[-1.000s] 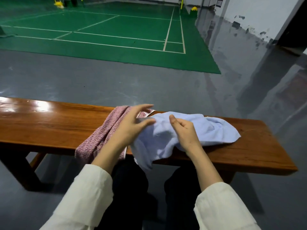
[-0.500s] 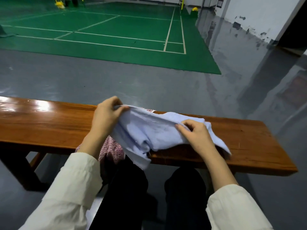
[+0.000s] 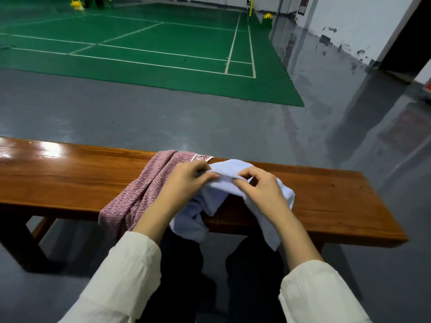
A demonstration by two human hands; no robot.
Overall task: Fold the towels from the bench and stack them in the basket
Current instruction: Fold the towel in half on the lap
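Head view shows the left hand point(image 3: 186, 180) and right hand point(image 3: 261, 190) pinching the blue towel point(image 3: 233, 167) at the front edge of the bench point(image 3: 70, 183), beside the pink towel point(image 3: 144, 190), so they should find two corners and pull it flat.

A green court mat point(image 3: 163, 54) with white lines covers the far part of the grey floor point(image 3: 186, 122). A yellow post point(image 3: 250, 7) stands near its far right corner, by a scuffed white wall point(image 3: 349, 24).

Crumpled light blue towel point(image 3: 233, 169) bunched on wooden bench point(image 3: 70, 183), lower corners hanging over near edge. Just left of it, mottled pink towel point(image 3: 144, 190) draped across bench, end hanging over front.
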